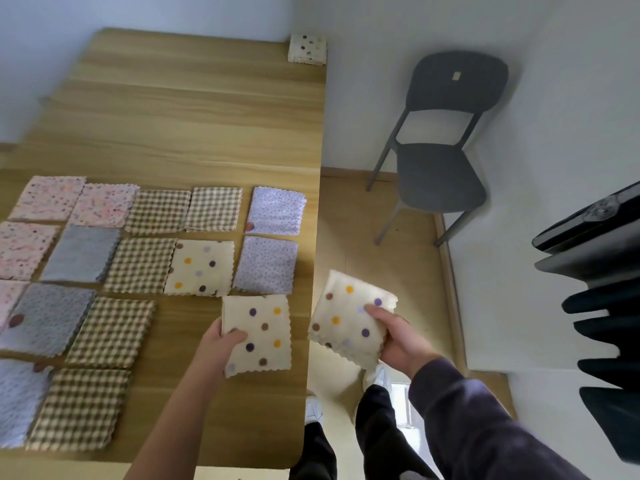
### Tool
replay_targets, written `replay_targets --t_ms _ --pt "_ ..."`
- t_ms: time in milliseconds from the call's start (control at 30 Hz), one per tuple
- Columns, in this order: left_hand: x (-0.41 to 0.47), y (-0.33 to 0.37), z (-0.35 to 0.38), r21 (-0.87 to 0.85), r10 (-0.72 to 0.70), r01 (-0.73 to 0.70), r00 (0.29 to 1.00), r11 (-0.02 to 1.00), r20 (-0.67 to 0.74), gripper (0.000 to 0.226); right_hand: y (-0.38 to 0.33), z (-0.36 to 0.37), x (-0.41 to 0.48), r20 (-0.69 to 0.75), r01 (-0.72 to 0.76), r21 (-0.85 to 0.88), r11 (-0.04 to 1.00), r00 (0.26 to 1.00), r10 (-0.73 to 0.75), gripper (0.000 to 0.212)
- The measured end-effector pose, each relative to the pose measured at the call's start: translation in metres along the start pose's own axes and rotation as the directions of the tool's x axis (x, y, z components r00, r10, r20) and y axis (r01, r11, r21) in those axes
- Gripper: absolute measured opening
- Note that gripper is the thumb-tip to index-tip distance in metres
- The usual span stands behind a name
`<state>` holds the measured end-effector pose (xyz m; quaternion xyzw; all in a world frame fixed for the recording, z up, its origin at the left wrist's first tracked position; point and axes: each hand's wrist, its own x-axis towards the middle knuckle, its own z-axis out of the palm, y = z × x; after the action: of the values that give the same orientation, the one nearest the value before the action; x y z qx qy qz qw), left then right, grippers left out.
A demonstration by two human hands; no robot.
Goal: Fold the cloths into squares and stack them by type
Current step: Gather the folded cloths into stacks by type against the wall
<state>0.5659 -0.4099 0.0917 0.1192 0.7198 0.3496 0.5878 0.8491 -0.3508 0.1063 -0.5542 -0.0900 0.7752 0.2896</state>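
Note:
My left hand (223, 342) grips the left edge of a folded cream dotted cloth (263, 336) lying near the table's right edge. My right hand (394, 336) holds a second folded cream dotted cloth (346, 317) in the air, just beyond the table edge over the floor. A third cream dotted square (201, 268) lies on the table above my left hand. A stack of cream dotted cloths (307, 48) sits at the far right corner of the table.
Folded squares cover the near left of the wooden table (194, 126): brown checked (142, 265), lilac speckled (266, 265), pink patterned (48, 197), grey-blue (83, 254). A dark chair (440, 174) stands to the right by the wall. Black equipment (602, 306) juts in at far right.

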Motion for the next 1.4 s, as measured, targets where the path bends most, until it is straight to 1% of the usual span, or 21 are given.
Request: replay_targets --t_ms 67,133,233,267,367,433,500,567,700,833,933,1100,1200,1300,1400 --pt "-0.002 0.006 0.015 -0.104 -0.027 0.035 0.997 0.994 0.077 0.029 -0.018 -0.008 -0.001 0.016 0.009 0.038 0.999 1.000 -0.010 0.028" --pt "-0.003 0.012 0.032 -0.149 -0.012 0.030 0.993 0.988 0.122 0.023 -0.036 -0.018 0.001 0.035 0.011 0.068 0.998 0.999 -0.014 0.032" --pt "-0.003 0.026 0.063 -0.186 0.035 -0.005 0.987 0.983 0.158 0.023 -0.067 -0.034 0.009 0.033 0.004 0.077 0.997 0.999 -0.006 0.031" --pt "-0.003 0.031 0.075 -0.196 0.044 -0.013 0.987 0.981 0.154 0.024 -0.079 -0.040 0.012 0.042 -0.002 0.069 0.998 0.999 -0.001 0.029" --pt "0.000 0.050 0.112 -0.249 0.041 -0.011 0.993 0.968 0.114 0.026 -0.119 -0.054 0.021 0.038 -0.016 0.030 0.999 0.999 0.015 0.014" --pt "0.005 0.066 0.146 -0.300 0.022 0.006 0.996 0.954 0.092 0.027 -0.155 -0.064 0.026 0.059 -0.019 0.004 1.000 0.998 0.019 0.022" --pt "0.007 0.082 0.176 -0.354 0.011 0.014 0.998 0.935 0.068 0.028 -0.185 -0.070 0.028 0.072 -0.028 -0.025 0.999 0.997 0.030 0.015" --pt "0.008 0.095 0.199 -0.372 0.013 0.014 0.997 0.928 0.070 0.031 -0.207 -0.073 0.029 0.088 -0.017 -0.025 1.000 0.996 0.019 0.021" --pt "0.018 0.122 0.233 -0.349 0.052 -0.019 0.995 0.937 0.086 0.029 -0.249 -0.079 0.035 0.107 0.002 -0.005 1.000 0.994 -0.002 0.014" --pt "0.038 0.152 0.250 -0.248 0.130 -0.106 0.988 0.963 0.082 0.025 -0.281 -0.082 0.053 0.104 0.005 0.006 1.000 0.995 -0.006 0.025" --pt "0.065 0.185 0.262 -0.200 0.161 -0.139 0.982 0.970 0.100 0.023 -0.309 -0.074 0.077 0.078 0.016 0.013 1.000 0.997 -0.017 0.028" --pt "0.125 0.247 0.279 -0.176 0.117 -0.096 0.987 0.980 0.111 0.020 -0.365 -0.043 0.121 0.044 0.039 -0.020 0.999 0.998 -0.038 0.031" --pt "0.158 0.297 0.289 -0.124 0.077 -0.061 0.988 0.990 0.133 0.020 -0.407 -0.019 0.142 0.034 0.055 -0.026 0.998 0.998 -0.054 0.030" --pt "0.184 0.350 0.299 -0.073 0.086 -0.073 0.978 0.995 0.192 0.016 -0.445 0.000 0.159 0.038 0.104 -0.018 0.994 0.994 -0.103 0.030" --pt "0.201 0.384 0.307 -0.074 0.110 -0.096 0.968 0.993 0.226 0.016 -0.467 0.010 0.173 0.043 0.115 0.042 0.993 0.992 -0.116 0.032"
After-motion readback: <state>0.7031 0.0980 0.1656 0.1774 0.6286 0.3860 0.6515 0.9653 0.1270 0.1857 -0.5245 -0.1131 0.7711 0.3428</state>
